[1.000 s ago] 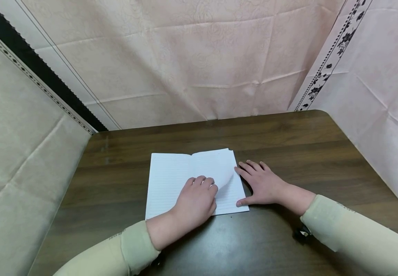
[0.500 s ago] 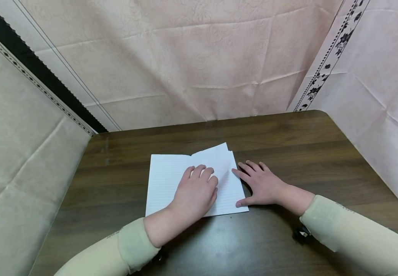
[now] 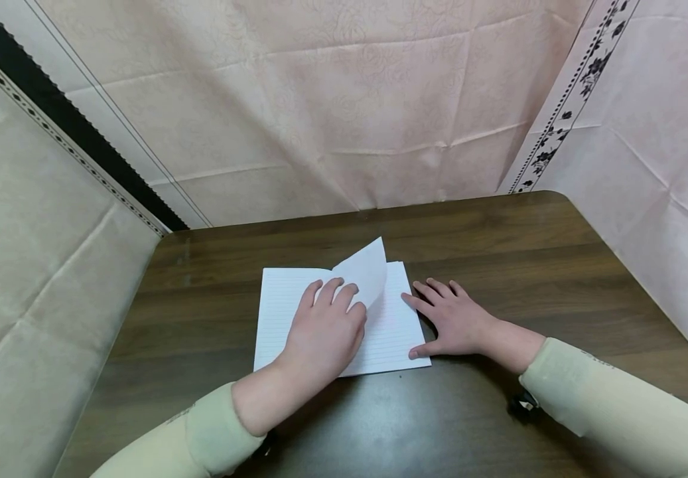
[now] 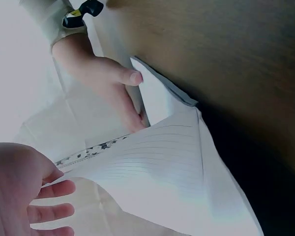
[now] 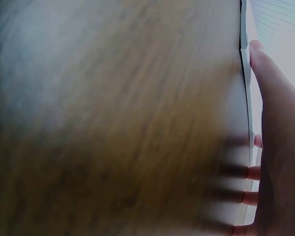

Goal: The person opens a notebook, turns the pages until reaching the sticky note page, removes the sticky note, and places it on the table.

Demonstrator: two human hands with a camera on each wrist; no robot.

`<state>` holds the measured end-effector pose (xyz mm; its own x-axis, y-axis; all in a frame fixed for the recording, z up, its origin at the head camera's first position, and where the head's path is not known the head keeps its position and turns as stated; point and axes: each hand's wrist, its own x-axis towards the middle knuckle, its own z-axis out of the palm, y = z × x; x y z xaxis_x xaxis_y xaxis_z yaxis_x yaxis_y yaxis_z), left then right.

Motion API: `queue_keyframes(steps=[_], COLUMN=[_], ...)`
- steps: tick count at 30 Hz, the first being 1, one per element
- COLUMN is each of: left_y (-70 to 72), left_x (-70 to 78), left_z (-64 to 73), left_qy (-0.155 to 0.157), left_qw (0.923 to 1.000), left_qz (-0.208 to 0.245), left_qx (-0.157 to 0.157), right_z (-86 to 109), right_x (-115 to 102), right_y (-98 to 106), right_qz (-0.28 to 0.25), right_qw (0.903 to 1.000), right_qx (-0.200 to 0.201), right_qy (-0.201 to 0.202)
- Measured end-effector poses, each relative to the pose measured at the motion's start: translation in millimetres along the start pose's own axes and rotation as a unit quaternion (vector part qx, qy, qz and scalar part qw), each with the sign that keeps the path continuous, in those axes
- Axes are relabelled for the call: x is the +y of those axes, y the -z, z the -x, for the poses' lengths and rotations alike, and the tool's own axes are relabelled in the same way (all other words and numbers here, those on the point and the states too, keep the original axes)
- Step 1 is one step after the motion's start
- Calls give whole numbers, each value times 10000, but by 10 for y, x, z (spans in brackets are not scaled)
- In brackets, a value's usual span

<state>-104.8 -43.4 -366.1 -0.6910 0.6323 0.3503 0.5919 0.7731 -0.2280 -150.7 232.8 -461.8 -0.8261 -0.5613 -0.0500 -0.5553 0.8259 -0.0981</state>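
Note:
An open notebook (image 3: 280,305) with white ruled pages lies on the table. My left hand (image 3: 322,335) is over its middle and pinches the edge of one page (image 3: 367,269), which stands lifted and bowed, its top corner pointing up. The left wrist view shows thumb and forefinger on that page (image 4: 152,162), the other fingers apart from it. At the notebook's right edge rests my right hand (image 3: 454,318), fingers spread; its thumb and forefinger touch the right-hand page (image 3: 388,338). In the right wrist view the thumb (image 5: 268,69) lies along the notebook's edge.
The dark wooden table (image 3: 212,312) has a rounded far right corner. Pale patterned cloth (image 3: 344,119) hangs behind it and on both sides. A black strap (image 3: 523,405) shows under the right sleeve.
My left hand has moved left and slightly up, drawing the page with it. The page's free corner has risen off the right side. My right hand has hardly moved.

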Motion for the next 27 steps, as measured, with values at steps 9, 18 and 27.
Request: queue_keyframes(steps=[9, 18, 27], left_y=[66, 86, 2], left_x=[-106, -268, -380], left_z=[134, 371, 614], left_qy=[468, 1202, 1644], left_qw=[9987, 9923, 9856], left_qz=[20, 241, 354], left_qx=[223, 176, 167], right_z=[-7, -2, -7], right_x=[1, 2, 1], right_y=[-9, 4, 3], right_qz=[4, -27, -24], right_qw=[10000, 10000, 10000], right_qx=[-17, -78, -53], right_qy=[31, 18, 33])
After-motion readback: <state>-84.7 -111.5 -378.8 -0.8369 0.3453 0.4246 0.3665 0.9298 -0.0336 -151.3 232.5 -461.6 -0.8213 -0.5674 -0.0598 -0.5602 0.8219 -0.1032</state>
